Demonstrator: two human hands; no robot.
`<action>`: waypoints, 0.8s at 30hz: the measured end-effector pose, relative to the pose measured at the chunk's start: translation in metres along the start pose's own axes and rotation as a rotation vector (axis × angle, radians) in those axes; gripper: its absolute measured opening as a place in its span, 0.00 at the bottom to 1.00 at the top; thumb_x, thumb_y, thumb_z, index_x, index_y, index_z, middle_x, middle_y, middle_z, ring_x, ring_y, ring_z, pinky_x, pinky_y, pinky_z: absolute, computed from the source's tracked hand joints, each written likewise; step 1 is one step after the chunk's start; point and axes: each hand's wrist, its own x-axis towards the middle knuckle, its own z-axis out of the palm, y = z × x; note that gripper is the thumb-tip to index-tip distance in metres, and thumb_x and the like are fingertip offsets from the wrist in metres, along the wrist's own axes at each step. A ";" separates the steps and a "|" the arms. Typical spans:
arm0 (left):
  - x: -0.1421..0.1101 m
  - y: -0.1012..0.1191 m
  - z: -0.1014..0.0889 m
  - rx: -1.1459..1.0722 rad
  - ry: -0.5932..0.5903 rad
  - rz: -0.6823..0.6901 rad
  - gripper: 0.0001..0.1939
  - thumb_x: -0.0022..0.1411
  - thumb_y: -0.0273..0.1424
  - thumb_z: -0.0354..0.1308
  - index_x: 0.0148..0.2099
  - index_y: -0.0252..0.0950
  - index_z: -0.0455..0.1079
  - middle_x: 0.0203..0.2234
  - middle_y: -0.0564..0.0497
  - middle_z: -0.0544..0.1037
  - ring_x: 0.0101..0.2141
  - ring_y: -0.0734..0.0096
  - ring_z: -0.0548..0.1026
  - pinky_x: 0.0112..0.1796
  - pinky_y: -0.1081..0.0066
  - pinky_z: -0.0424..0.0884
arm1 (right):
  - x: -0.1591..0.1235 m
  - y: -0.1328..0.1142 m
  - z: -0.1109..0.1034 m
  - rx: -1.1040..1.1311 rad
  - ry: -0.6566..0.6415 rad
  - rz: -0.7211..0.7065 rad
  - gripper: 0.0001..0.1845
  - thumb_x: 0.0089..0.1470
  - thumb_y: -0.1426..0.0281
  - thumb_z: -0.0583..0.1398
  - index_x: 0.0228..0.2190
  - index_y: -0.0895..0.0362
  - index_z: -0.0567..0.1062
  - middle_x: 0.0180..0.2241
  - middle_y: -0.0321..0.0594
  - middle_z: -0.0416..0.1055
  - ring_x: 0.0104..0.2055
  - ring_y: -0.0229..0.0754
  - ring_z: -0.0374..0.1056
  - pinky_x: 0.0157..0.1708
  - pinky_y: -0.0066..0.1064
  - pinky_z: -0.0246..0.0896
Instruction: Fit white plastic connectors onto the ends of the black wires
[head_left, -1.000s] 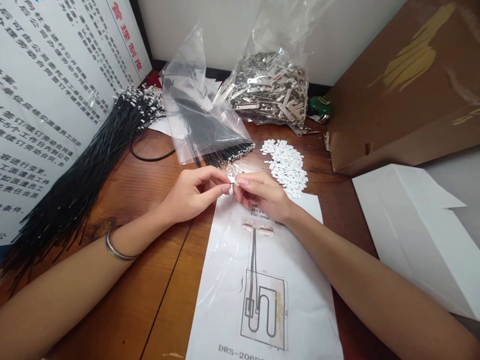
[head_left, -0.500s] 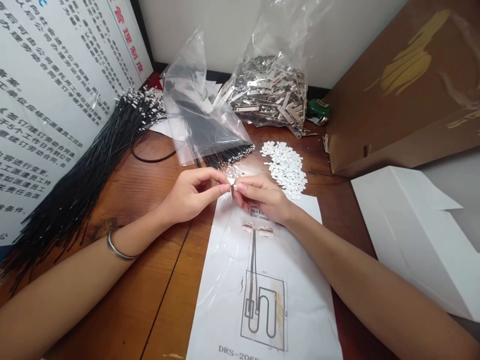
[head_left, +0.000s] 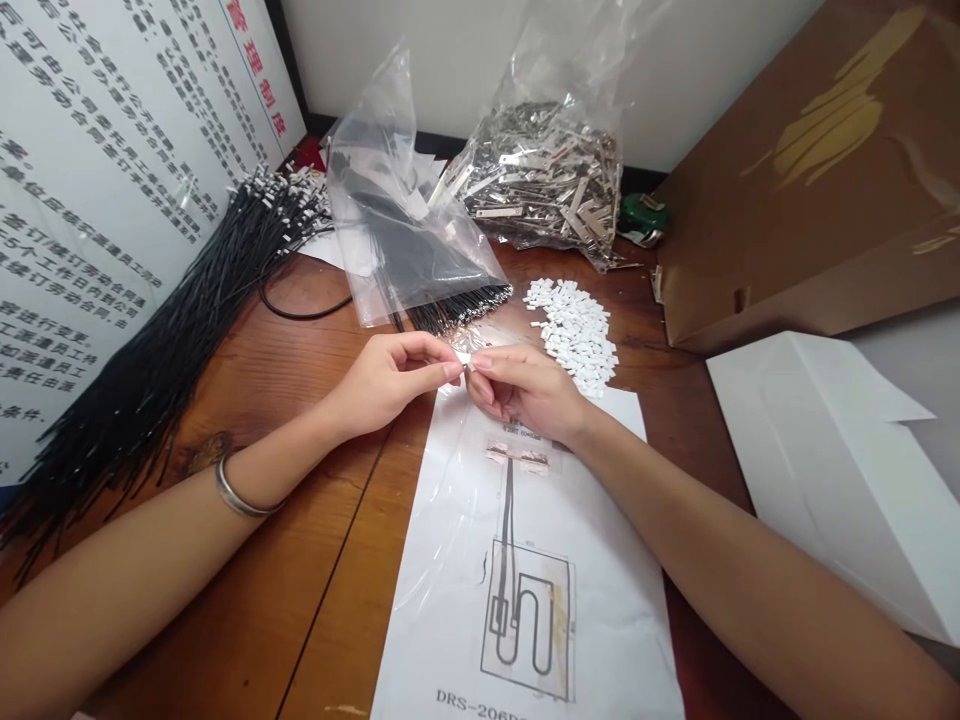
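Note:
My left hand (head_left: 397, 385) is closed in a pinch, thumb against forefinger, on what looks like the end of a thin black wire; most of it is hidden by the fingers. My right hand (head_left: 529, 392) pinches a small white connector housing (head_left: 465, 360) right at the left fingertips. Both hands meet just below a pile of black wires (head_left: 472, 305) with bare metal ends, partly covered by a clear plastic bag (head_left: 360, 285). Beside the right hand lies a heap of small white connector housings (head_left: 574, 330). Whether wire and housing are joined is too small to tell.
Under the hands lies a printed drawing sheet (head_left: 420, 600). A large bundle of black wires with white ends (head_left: 172, 330) leans at left. Behind stand a bag of metal strips (head_left: 547, 180) and a green tape measure (head_left: 643, 215). A brown box (head_left: 720, 290) and white carton (head_left: 810, 430) border the right.
The hands keep almost the same place and pinch. The right fingertips have shifted slightly, and less of the dark tip shows between them. The view has turned a little.

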 end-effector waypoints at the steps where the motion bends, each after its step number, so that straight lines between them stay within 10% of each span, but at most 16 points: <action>1: 0.000 0.000 0.000 -0.002 0.002 0.002 0.12 0.54 0.38 0.69 0.30 0.34 0.75 0.22 0.53 0.76 0.25 0.76 0.71 0.27 0.74 0.66 | 0.000 0.000 0.000 0.001 0.006 0.008 0.21 0.56 0.58 0.61 0.18 0.57 0.69 0.15 0.32 0.62 0.15 0.30 0.54 0.15 0.26 0.41; 24: 0.000 -0.005 0.002 0.015 0.079 0.009 0.11 0.54 0.36 0.69 0.30 0.33 0.75 0.22 0.53 0.77 0.25 0.76 0.71 0.28 0.74 0.67 | 0.002 -0.001 0.001 0.006 0.028 0.067 0.20 0.56 0.58 0.60 0.19 0.57 0.68 0.16 0.33 0.61 0.17 0.31 0.54 0.16 0.26 0.43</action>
